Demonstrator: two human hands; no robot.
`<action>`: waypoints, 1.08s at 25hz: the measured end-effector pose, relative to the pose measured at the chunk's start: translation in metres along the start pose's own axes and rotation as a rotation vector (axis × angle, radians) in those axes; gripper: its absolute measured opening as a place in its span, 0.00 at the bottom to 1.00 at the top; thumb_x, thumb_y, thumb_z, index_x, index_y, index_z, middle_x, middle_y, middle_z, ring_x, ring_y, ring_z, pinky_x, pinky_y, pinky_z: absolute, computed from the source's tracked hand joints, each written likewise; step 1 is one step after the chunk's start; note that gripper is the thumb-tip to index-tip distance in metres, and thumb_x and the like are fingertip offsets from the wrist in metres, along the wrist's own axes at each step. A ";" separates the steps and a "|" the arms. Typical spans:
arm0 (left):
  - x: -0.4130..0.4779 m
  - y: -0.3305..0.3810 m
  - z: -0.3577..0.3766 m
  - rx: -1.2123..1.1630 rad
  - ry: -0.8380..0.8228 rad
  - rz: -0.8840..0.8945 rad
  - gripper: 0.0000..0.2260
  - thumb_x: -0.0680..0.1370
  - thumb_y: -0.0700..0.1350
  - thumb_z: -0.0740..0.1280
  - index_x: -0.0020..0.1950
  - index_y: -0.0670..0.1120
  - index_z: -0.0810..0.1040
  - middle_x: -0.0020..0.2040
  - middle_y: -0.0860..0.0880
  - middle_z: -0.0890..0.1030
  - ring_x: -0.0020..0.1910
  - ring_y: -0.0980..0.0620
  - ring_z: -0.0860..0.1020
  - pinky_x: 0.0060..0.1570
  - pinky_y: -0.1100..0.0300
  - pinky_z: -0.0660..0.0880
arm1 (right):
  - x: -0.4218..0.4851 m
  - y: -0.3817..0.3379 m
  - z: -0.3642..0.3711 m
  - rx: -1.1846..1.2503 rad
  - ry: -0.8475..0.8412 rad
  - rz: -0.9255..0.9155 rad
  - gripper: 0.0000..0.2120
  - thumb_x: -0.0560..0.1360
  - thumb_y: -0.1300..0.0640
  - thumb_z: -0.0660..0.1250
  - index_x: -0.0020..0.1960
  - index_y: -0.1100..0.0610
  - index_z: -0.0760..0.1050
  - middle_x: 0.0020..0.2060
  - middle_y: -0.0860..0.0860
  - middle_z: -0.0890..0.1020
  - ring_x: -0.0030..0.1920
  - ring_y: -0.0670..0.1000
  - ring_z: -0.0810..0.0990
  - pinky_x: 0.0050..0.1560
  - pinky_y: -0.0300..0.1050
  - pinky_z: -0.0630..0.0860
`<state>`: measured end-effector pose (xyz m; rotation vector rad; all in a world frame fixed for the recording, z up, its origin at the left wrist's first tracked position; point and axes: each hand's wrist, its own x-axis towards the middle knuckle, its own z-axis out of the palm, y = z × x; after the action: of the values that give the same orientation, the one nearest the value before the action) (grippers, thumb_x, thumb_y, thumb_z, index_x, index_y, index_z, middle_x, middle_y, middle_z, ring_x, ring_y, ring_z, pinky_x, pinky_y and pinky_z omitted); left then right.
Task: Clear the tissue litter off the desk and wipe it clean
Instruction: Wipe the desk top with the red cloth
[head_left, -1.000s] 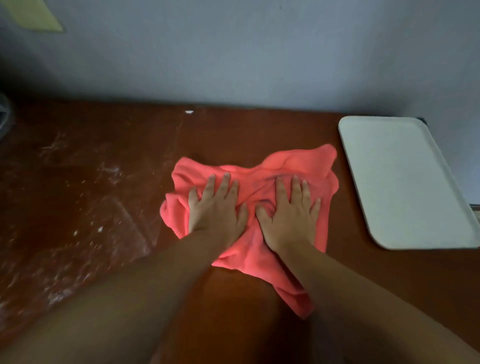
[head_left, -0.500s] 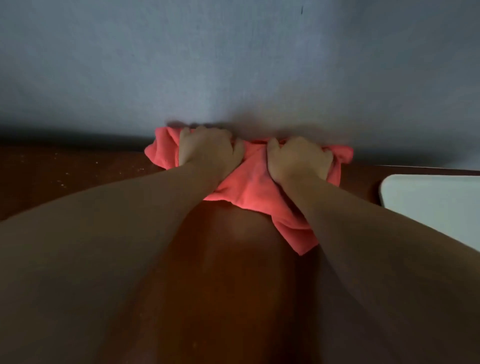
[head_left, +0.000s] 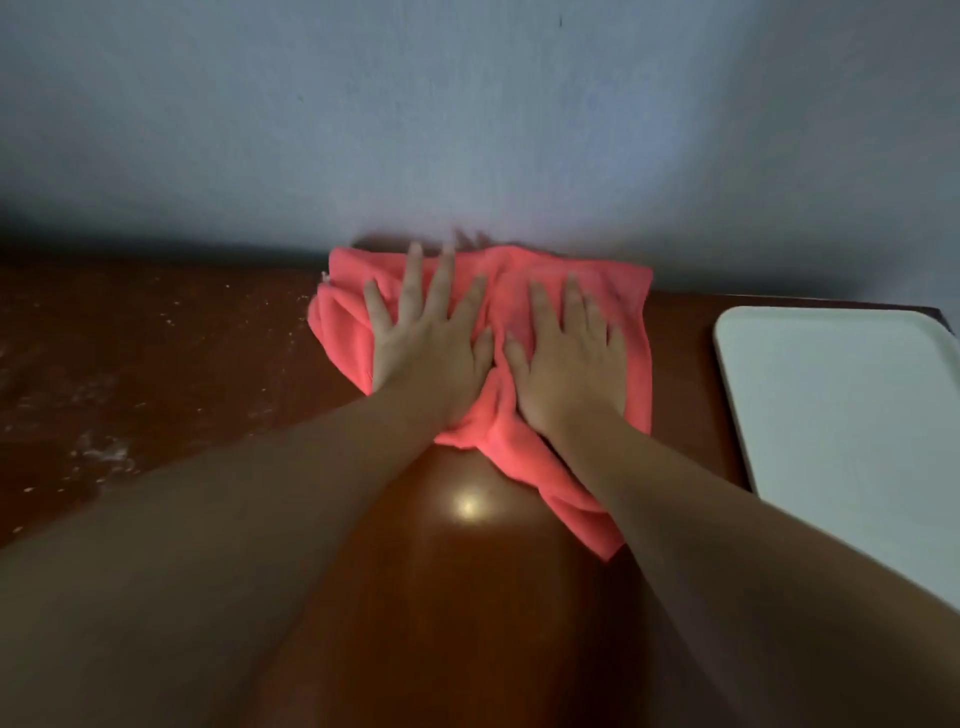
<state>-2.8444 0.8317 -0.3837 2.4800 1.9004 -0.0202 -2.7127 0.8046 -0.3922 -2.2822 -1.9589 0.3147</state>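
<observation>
Firmly press the pink cloth, bunched at the table's far edge by the wall, under left hand and right hand, fingers splayed flat; sweep leftward over the white specks.

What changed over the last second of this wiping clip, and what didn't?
The left hand and right hand pushed the pink cloth across the desk to the wall. Their fingers, curled on it midway, now press flat and spread. The white tray and the left-side specks stayed.
</observation>
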 end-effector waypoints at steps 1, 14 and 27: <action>-0.021 0.005 0.000 0.005 -0.021 -0.001 0.24 0.80 0.56 0.47 0.77 0.57 0.49 0.78 0.51 0.47 0.76 0.45 0.41 0.69 0.35 0.40 | -0.021 0.001 0.002 -0.006 -0.026 0.004 0.29 0.79 0.41 0.48 0.77 0.48 0.46 0.77 0.55 0.47 0.76 0.54 0.47 0.73 0.54 0.46; -0.394 0.026 0.012 -0.197 -0.105 0.259 0.29 0.67 0.61 0.58 0.65 0.51 0.69 0.61 0.50 0.79 0.63 0.46 0.68 0.63 0.42 0.62 | -0.381 0.017 0.037 0.000 0.066 0.022 0.30 0.78 0.37 0.38 0.77 0.47 0.45 0.69 0.57 0.71 0.74 0.54 0.55 0.66 0.55 0.54; -0.450 -0.026 -0.055 -0.770 -0.286 -0.645 0.36 0.65 0.64 0.71 0.68 0.50 0.68 0.60 0.48 0.72 0.59 0.47 0.73 0.59 0.52 0.73 | -0.368 -0.054 -0.051 0.286 -0.035 -0.068 0.23 0.68 0.56 0.65 0.63 0.58 0.73 0.57 0.56 0.78 0.59 0.60 0.75 0.60 0.51 0.70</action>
<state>-2.9863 0.4056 -0.3194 1.2677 1.9731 0.2727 -2.8054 0.4527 -0.3006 -2.0401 -1.8631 0.5891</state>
